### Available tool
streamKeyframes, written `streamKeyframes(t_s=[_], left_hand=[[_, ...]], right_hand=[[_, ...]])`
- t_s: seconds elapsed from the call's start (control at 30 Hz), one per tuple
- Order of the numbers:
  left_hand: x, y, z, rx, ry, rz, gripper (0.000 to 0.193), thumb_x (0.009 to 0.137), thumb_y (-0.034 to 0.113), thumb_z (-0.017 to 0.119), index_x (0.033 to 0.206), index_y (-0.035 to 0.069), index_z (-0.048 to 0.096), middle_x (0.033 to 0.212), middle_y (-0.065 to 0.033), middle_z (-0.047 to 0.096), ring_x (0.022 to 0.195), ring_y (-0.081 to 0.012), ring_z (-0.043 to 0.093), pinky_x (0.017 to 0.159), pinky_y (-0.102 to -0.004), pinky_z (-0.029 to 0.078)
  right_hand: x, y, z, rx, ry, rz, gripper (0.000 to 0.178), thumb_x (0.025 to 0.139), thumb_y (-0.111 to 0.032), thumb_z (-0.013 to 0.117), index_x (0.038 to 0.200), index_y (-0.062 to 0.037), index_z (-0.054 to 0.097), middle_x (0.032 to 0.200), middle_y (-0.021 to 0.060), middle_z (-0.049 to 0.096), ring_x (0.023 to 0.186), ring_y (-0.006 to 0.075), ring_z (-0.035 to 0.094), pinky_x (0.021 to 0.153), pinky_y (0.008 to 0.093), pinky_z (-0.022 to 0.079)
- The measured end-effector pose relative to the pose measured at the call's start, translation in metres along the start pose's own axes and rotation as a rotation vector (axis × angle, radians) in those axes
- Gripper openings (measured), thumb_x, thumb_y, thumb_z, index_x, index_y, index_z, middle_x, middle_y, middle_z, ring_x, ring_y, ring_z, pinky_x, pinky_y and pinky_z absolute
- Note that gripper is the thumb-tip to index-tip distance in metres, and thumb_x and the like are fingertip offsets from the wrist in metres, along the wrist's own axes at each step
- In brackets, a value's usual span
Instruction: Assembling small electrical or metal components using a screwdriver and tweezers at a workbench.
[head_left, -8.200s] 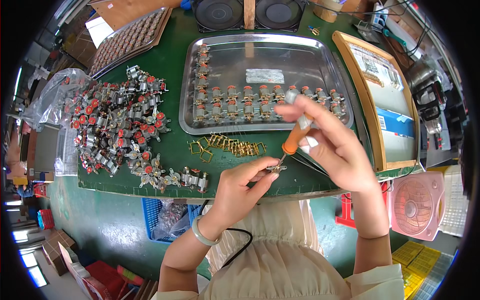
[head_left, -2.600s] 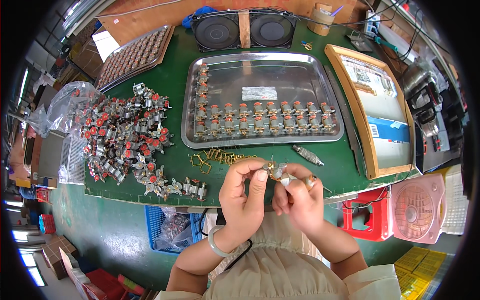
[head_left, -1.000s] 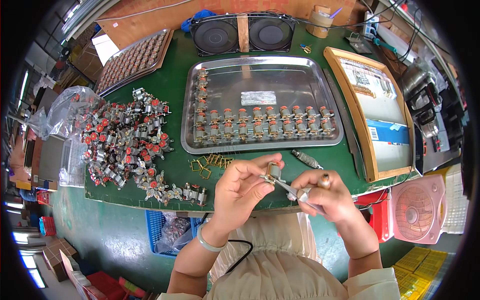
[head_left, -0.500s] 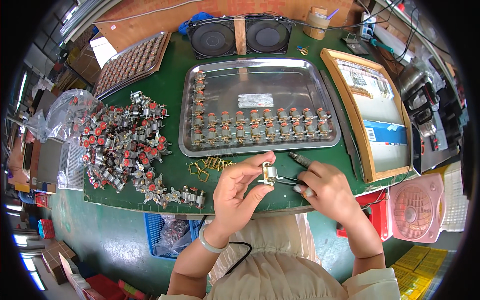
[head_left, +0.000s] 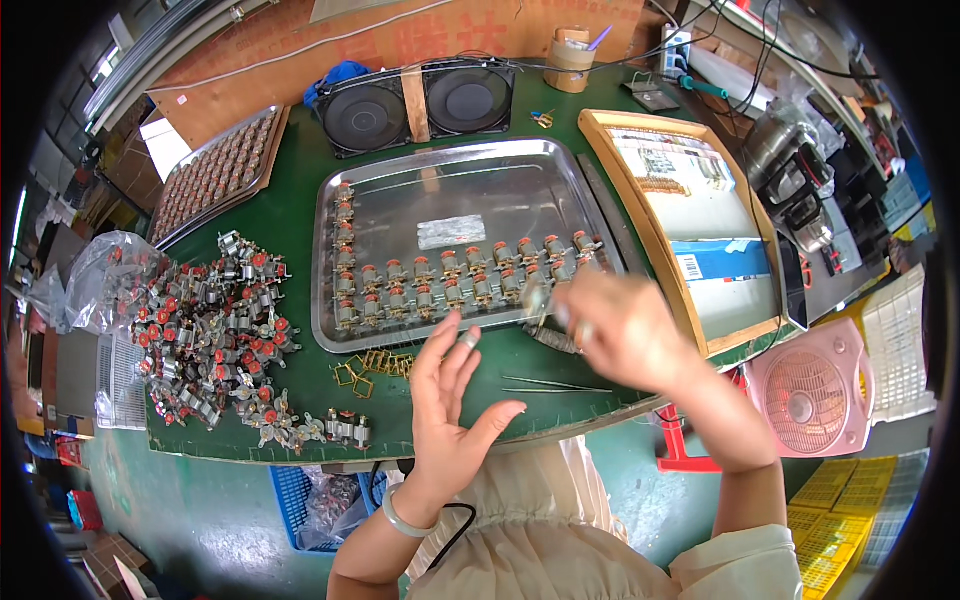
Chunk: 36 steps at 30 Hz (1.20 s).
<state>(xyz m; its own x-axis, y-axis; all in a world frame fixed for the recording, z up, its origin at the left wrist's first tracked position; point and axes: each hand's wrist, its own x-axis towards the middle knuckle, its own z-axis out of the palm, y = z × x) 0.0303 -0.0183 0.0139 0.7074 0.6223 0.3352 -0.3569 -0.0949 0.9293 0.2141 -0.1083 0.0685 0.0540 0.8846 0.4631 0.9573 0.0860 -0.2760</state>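
My right hand [head_left: 625, 330], blurred by motion, pinches a small solenoid-like metal part [head_left: 537, 297] at the front right of the steel tray [head_left: 440, 168]. Solenoids with orange-red tops [head_left: 452, 292] stand in two rows along the tray's front and one column up its left side. My left hand [head_left: 450, 415] is raised before the tray, fingers apart and holding nothing. A thin pair of tweezers [head_left: 555, 388] lies on the green table between my hands. Partly hidden beneath my right hand is a grey ribbed tool [head_left: 552, 339].
A heap of loose solenoids [head_left: 215, 330] covers the table's left, with several brass frames [head_left: 355, 380] nearby. Behind the tray stand two black fans [head_left: 468, 100]. A wood-framed board [head_left: 715, 230] borders the right; another filled tray [head_left: 215, 170] sits back left.
The solenoid has passed from my left hand to my right, which has moved toward the tray. My left hand has opened. The tweezers, earlier in my right hand, now lie on the table.
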Motion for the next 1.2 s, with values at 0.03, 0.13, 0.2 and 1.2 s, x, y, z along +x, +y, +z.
streamKeyframes(t_s=[0.03, 0.13, 0.2, 1.2], left_hand=[[0.000, 0.000, -0.002, -0.005, -0.003, 0.003, 0.069, 0.071, 0.002, 0.067, 0.126, 0.003, 0.025, 0.136, -0.0138, 0.022, 0.122, -0.0268, 0.034, 0.099, -0.0387, 0.031], [-0.004, 0.003, -0.007, 0.073, 0.066, -0.013, 0.053, 0.076, 0.003, 0.063, 0.121, 0.002, 0.035, 0.128, -0.0141, 0.034, 0.114, -0.0245, 0.042, 0.095, -0.0350, 0.036], [-0.009, 0.002, -0.019, 0.107, 0.032, 0.004, 0.045, 0.077, 0.003, 0.061, 0.116, 0.001, 0.039, 0.124, -0.0135, 0.039, 0.110, -0.0237, 0.045, 0.093, -0.0340, 0.038], [-0.048, 0.047, -0.133, 1.138, 0.047, 0.199, 0.022, 0.070, 0.009, 0.064, 0.092, 0.009, 0.060, 0.097, -0.0038, 0.059, 0.099, -0.0236, 0.052, 0.099, -0.0460, 0.024]], right_hand=[[0.004, 0.017, 0.000, -0.063, 0.045, 0.037, 0.023, 0.062, -0.001, 0.057, 0.084, -0.0050, 0.051, 0.079, 0.0107, 0.054, 0.066, 0.0297, 0.057, 0.054, 0.0383, 0.046], [0.025, 0.041, -0.005, -0.127, 0.024, 0.101, 0.023, 0.064, 0.000, 0.056, 0.086, -0.0048, 0.051, 0.081, 0.0118, 0.055, 0.071, 0.0327, 0.057, 0.057, 0.0408, 0.046], [0.044, 0.045, 0.004, -0.119, 0.040, 0.073, 0.027, 0.064, 0.003, 0.056, 0.089, -0.0044, 0.052, 0.085, 0.0116, 0.057, 0.070, 0.0326, 0.057, 0.059, 0.0386, 0.046], [0.139, -0.036, 0.104, 0.055, -0.154, -0.088, 0.017, 0.069, -0.011, 0.060, 0.085, -0.0069, 0.055, 0.075, 0.0093, 0.056, 0.067, 0.0266, 0.059, 0.059, 0.0376, 0.047]])
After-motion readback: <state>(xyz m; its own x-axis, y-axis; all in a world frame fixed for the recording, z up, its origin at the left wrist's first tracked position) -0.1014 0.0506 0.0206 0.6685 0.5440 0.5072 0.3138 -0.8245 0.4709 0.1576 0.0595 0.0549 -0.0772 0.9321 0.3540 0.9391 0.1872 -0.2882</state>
